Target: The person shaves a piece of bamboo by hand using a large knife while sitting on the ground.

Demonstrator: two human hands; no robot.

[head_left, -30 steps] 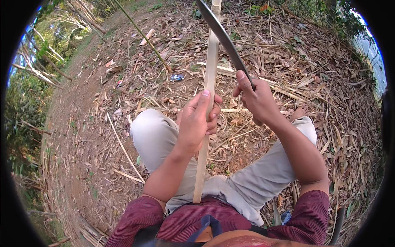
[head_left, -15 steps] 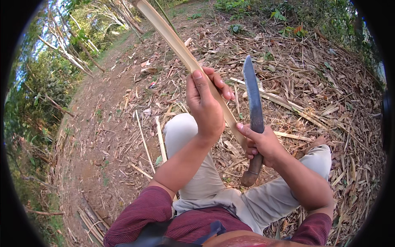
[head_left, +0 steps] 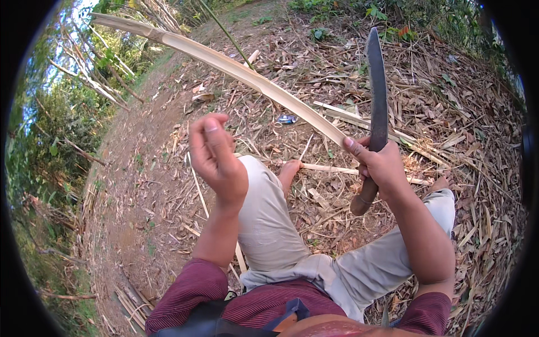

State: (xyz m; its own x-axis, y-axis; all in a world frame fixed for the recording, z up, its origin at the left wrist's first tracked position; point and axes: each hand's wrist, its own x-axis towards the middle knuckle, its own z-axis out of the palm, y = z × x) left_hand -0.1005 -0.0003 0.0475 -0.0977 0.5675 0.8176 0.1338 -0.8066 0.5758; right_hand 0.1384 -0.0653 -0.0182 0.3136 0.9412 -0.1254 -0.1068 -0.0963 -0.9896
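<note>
My right hand (head_left: 384,165) grips the knife (head_left: 377,84), held nearly upright, and pinches the near end of the pale strip (head_left: 224,68) beside it; the strip slants away to the upper left, raised off the ground (head_left: 135,191); my left hand (head_left: 218,163) is empty, fingers loosely curled, apart from it; the strip's face is bared, yet its edge looks uneven partway along, so I judge it only partly worked; other thin strips (head_left: 331,168) lie about.

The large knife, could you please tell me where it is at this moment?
In the head view, the large knife is right of centre, held in the right hand, beside the near end of the pale strip.
</note>
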